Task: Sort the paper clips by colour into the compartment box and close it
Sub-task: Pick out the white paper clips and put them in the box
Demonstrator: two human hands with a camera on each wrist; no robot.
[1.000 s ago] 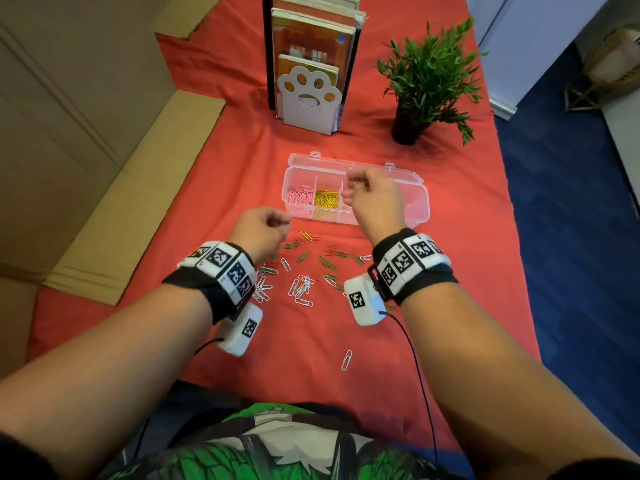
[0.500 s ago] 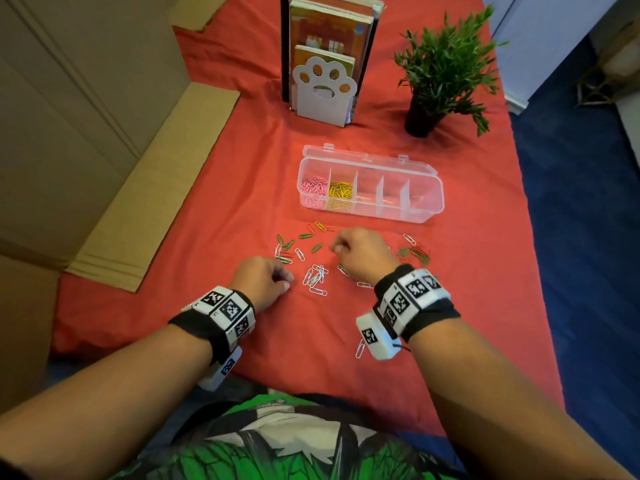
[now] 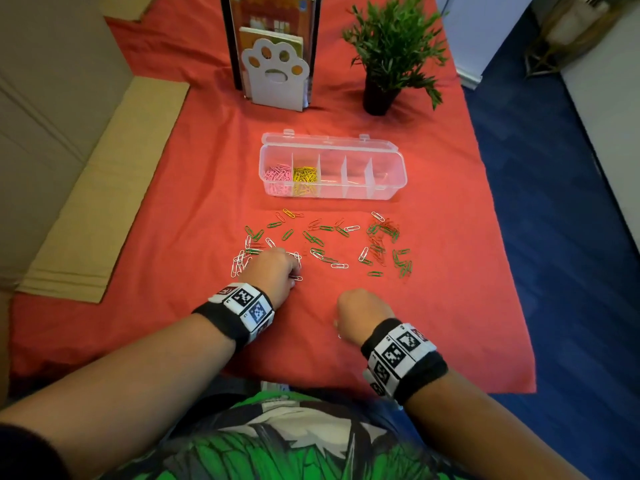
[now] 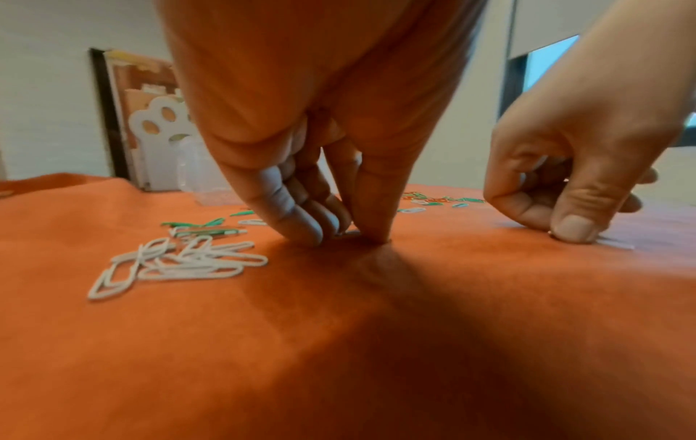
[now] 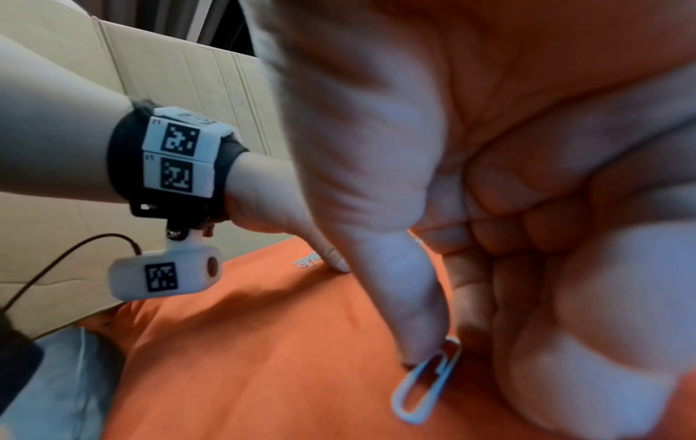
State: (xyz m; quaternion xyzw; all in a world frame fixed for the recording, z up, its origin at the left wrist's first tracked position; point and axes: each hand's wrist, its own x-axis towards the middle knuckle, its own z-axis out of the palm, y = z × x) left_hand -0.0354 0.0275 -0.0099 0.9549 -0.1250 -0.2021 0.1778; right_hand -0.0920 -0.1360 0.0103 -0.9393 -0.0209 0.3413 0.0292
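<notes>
**A:** Where are the hands?

**B:** Both are low on the worktop (image 3: 194, 188), which is covered in red cloth. The left hand (image 3: 273, 271) has its fingertips (image 4: 301, 226) bunched together and pressed into the cloth, at the edge of a cluster of white paper clips (image 4: 180, 262). Whether it grips one, I cannot tell. The right hand (image 3: 363, 311) is nearer the person, and its thumb and curled fingers pinch a single white clip (image 5: 429, 387) that touches the cloth.

**A:** And the compartment box?

**B:** The clear compartment box (image 3: 388, 188) sits farther back, well apart from both hands, with its lid open behind it. Pink clips (image 3: 277, 176) fill the leftmost compartment, and yellow clips (image 3: 304, 176) fill the one beside it.

**A:** What lies between?

**B:** Loose clips (image 3: 325, 240), green, white and red, are scattered across the cloth. Behind the box stand a white paw-shaped bookend (image 3: 273, 77) holding books, and a small potted plant (image 3: 391, 46).
</notes>
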